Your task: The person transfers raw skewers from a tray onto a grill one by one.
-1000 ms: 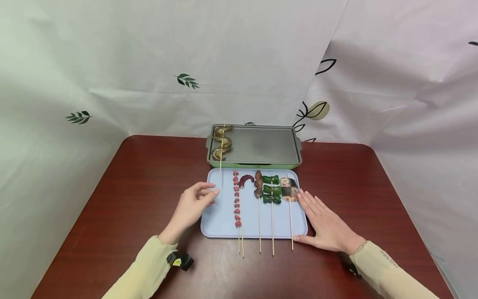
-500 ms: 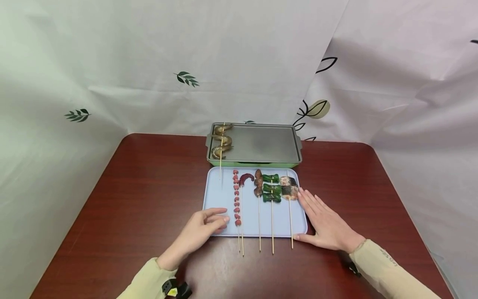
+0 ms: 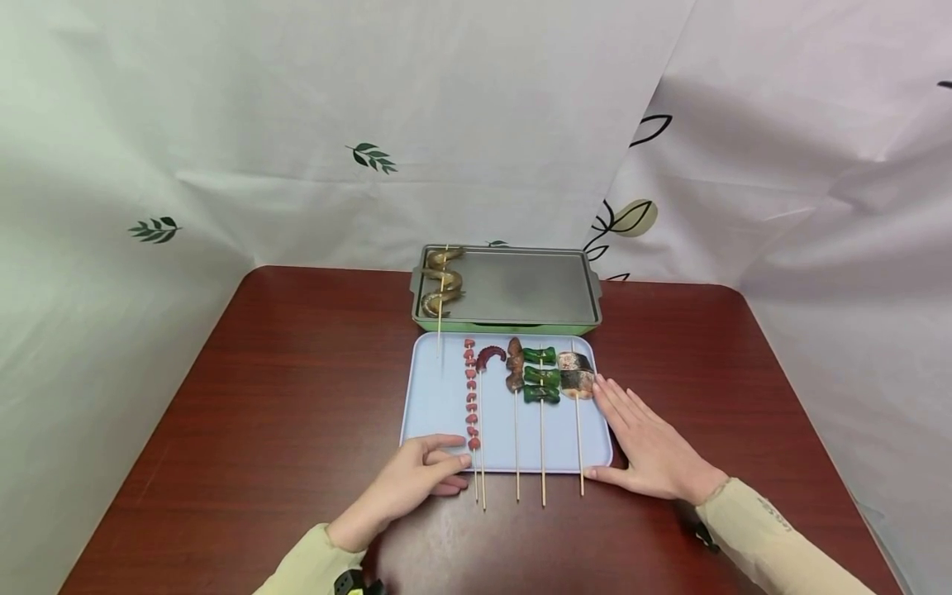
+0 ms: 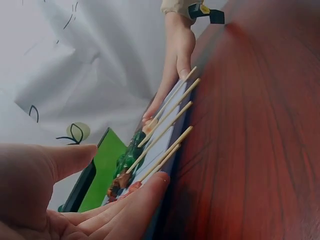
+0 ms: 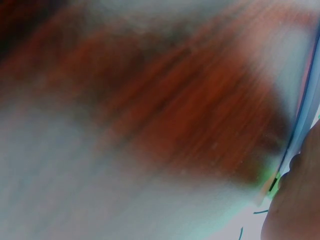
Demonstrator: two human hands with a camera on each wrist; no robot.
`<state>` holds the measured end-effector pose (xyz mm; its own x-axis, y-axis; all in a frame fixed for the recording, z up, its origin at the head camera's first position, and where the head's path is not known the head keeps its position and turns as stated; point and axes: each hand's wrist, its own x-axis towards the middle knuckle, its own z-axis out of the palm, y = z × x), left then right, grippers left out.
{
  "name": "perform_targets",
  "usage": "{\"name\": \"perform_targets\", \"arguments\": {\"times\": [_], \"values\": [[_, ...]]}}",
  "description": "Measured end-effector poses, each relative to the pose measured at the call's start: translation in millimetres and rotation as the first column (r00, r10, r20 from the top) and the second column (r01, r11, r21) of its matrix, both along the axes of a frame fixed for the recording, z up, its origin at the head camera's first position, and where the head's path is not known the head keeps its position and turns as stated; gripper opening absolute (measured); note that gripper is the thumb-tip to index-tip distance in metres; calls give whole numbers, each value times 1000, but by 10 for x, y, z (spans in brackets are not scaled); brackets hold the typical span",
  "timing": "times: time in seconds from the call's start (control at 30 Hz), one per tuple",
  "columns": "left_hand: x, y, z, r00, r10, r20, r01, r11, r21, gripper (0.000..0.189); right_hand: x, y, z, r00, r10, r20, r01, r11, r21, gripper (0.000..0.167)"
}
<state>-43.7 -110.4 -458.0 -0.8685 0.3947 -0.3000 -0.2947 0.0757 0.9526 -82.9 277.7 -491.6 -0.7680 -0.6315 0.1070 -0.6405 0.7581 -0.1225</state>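
In the head view a pale blue tray (image 3: 431, 405) bears several food skewers. From left to right lie a skewer of small red pieces (image 3: 472, 407), a dark red tentacle skewer (image 3: 491, 355), a brown chunk skewer (image 3: 515, 364), a green vegetable skewer (image 3: 541, 375) and a fish-slice skewer (image 3: 576, 383). My left hand (image 3: 420, 479) is at the tray's near edge, fingertips beside the bare stick of the red skewer. Thumb and fingers are spread apart in the left wrist view, nothing between them. My right hand (image 3: 650, 446) rests with straight fingers along the tray's right edge.
Behind the tray stands a green grill with a grey plate (image 3: 528, 285). A shrimp skewer (image 3: 442, 283) lies on its left end, the stick reaching over the tray. The stick ends overhang the tray's front edge above the red-brown table (image 3: 312, 364). White cloth (image 3: 476, 124) hangs behind.
My left hand has moved from the tray's upper left side down and right to the near edge, by the red skewer's stick. The right hand and the skewers have stayed in place.
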Motion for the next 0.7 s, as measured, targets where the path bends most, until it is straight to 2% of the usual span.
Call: {"name": "perform_targets", "arguments": {"times": [0.17, 0.4, 0.57, 0.7], "values": [[7, 53, -42, 999, 0, 51, -3, 999, 52, 56, 2, 1, 3, 1000, 0, -4, 0, 1000, -7, 114], [22, 120, -83, 992, 44, 121, -60, 989, 132, 57, 10, -6, 11, 1000, -2, -8, 2, 1000, -10, 114], [33, 166, -93, 987, 85, 136, -107, 982, 158, 57, 14, -8, 9, 1000, -1, -8, 1, 1000, -16, 114], [34, 197, -102, 984, 116, 132, -135, 981, 142, 53, 13, -8, 9, 1000, 1, -14, -1, 1000, -22, 113]]}}
